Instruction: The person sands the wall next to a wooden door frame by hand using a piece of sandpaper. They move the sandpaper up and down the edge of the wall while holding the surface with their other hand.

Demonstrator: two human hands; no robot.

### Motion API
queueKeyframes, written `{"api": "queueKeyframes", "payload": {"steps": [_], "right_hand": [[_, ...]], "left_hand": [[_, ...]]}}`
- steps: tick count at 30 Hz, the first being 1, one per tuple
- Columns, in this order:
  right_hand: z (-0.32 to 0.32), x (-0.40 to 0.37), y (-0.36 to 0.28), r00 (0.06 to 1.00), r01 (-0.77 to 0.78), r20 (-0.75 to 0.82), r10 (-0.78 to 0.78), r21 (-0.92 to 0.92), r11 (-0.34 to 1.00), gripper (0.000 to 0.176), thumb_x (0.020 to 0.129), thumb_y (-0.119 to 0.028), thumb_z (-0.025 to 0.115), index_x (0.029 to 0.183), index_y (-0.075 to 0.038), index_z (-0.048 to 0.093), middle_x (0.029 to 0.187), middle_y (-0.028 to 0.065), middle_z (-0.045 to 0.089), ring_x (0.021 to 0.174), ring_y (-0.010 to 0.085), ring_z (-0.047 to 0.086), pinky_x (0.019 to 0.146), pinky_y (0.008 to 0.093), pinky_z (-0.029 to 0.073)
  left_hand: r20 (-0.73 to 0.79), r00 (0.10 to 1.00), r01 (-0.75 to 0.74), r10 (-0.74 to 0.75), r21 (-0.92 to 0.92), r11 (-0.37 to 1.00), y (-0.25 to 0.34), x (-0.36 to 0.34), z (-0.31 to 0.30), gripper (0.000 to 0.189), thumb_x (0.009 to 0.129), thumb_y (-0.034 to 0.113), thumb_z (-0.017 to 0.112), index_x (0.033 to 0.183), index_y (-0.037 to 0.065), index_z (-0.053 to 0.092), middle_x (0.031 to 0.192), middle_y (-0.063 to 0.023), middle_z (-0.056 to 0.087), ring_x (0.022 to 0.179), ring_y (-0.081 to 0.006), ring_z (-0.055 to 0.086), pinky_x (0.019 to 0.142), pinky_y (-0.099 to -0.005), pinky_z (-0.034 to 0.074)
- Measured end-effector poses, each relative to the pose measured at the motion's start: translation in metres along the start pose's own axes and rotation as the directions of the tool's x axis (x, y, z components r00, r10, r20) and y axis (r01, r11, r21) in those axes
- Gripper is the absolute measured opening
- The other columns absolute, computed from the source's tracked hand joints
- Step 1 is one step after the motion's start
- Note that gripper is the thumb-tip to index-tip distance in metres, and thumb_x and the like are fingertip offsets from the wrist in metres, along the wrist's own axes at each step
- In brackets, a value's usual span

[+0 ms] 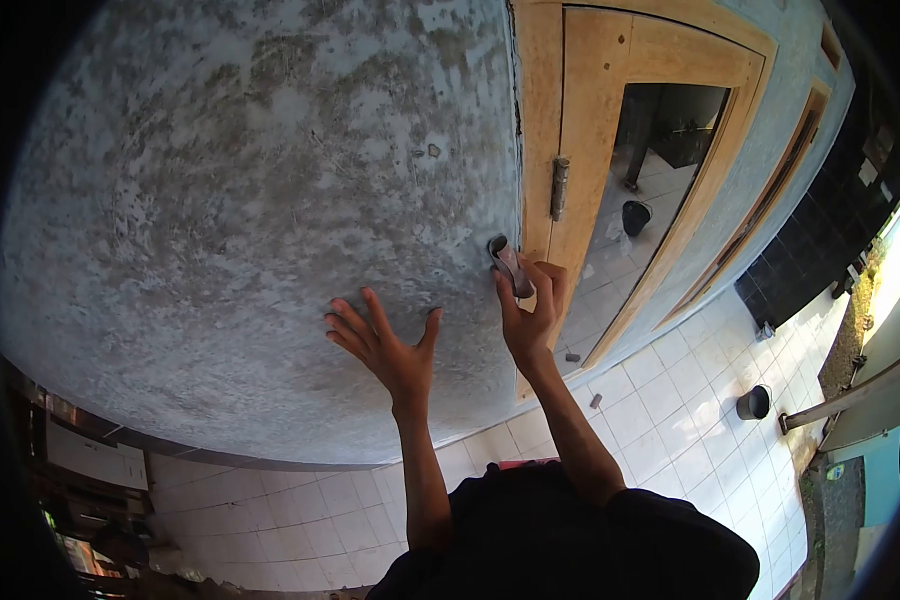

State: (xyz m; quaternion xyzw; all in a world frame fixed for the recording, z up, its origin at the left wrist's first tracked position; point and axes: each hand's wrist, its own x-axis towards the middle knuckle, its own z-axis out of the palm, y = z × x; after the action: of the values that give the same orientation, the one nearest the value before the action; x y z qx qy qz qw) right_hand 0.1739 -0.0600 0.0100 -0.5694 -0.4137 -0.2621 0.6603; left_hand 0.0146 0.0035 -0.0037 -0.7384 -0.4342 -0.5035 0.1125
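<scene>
Holding both forearms [575,425] extended toward wall [270,200]. Pinching curled strip [511,270] between thumb and fingers of right hand [533,318], near door frame [534,120]. Holding left hand [398,365] with fingers splayed wide, palm wallward.

Daylight brightens the tiles [692,432] at right; fisheye distortion bows the wall [270,220].

Rough, matt wall [270,200], smooth wooden door [592,90].
The sheet [511,270] looks like matt paper; the pane [670,165] is glossy glass, the hinge [559,188] dull metal, the floor [660,405] smooth tile with a sheen, the shirt [560,530] matt cloth.
</scene>
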Motion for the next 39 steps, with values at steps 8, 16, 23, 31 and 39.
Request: {"api": "queueKeyframes", "payload": {"steps": [8,16,23,31,39], "right_hand": [[0.005,0.004,-0.007,0.997,-0.071,0.021,0.069,0.109,0.992,0.04,0.067,-0.003,0.078,0.104,-0.005,0.064,0.088,0.0082,0.05,0.08,0.0219,0.05,0.065,0.0308,0.042],[-0.003,0.027,-0.016,0.999,0.0,0.035,-0.001,0.032,1.0,0.04,0.066,-0.003,0.079,0.103,-0.006,0.066,0.088,0.0079,0.05,0.08,0.0216,0.05,0.065,0.0308,0.042],[-0.005,-0.001,0.003,0.999,-0.029,0.034,0.026,0.074,0.997,0.039,0.066,-0.003,0.079,0.103,-0.005,0.066,0.088,0.0081,0.05,0.079,0.0207,0.05,0.063,0.0299,0.042],[0.007,0.024,-0.023,0.999,0.016,0.038,-0.021,0.141,0.99,0.04,0.067,-0.004,0.079,0.105,-0.006,0.065,0.089,0.008,0.05,0.08,0.0219,0.05,0.065,0.031,0.042],[0.007,0.017,-0.018,0.997,-0.037,0.073,0.029,0.113,0.993,0.042,0.067,-0.005,0.079,0.106,-0.007,0.065,0.09,0.0077,0.051,0.082,0.0223,0.05,0.068,0.0324,0.041]], "left_hand": [[0.027,0.999,-0.038,0.037,0.023,0.999,-0.002,0.02,-0.019,0.106,0.069,0.061,0.069,0.146,0.013,0.015,0.152,-0.018,-0.006,0.138,-0.0383,-0.01,0.107,-0.0618,-0.002],[0.023,0.999,-0.032,0.031,0.029,0.999,-0.002,0.016,-0.017,0.106,0.069,0.061,0.069,0.146,0.012,0.015,0.152,-0.0179,-0.004,0.139,-0.0372,-0.01,0.107,-0.0613,-0.001],[0.036,0.999,-0.011,0.01,0.013,1.0,-0.005,0.011,-0.017,0.107,0.069,0.06,0.07,0.146,0.011,0.014,0.151,-0.0193,-0.004,0.139,-0.0371,-0.011,0.107,-0.0613,-0.002],[0.005,1.0,-0.001,0.001,-0.013,1.0,0.001,0.013,-0.013,0.103,0.071,0.061,0.066,0.146,0.011,0.016,0.151,-0.0191,-0.006,0.138,-0.0387,-0.01,0.106,-0.0628,-0.001],[-0.007,1.0,0.02,-0.02,-0.012,1.0,0.007,0.017,-0.014,0.11,0.067,0.061,0.07,0.146,0.011,0.012,0.151,-0.0187,-0.006,0.138,-0.0375,-0.011,0.107,-0.0598,-0.004]]}}
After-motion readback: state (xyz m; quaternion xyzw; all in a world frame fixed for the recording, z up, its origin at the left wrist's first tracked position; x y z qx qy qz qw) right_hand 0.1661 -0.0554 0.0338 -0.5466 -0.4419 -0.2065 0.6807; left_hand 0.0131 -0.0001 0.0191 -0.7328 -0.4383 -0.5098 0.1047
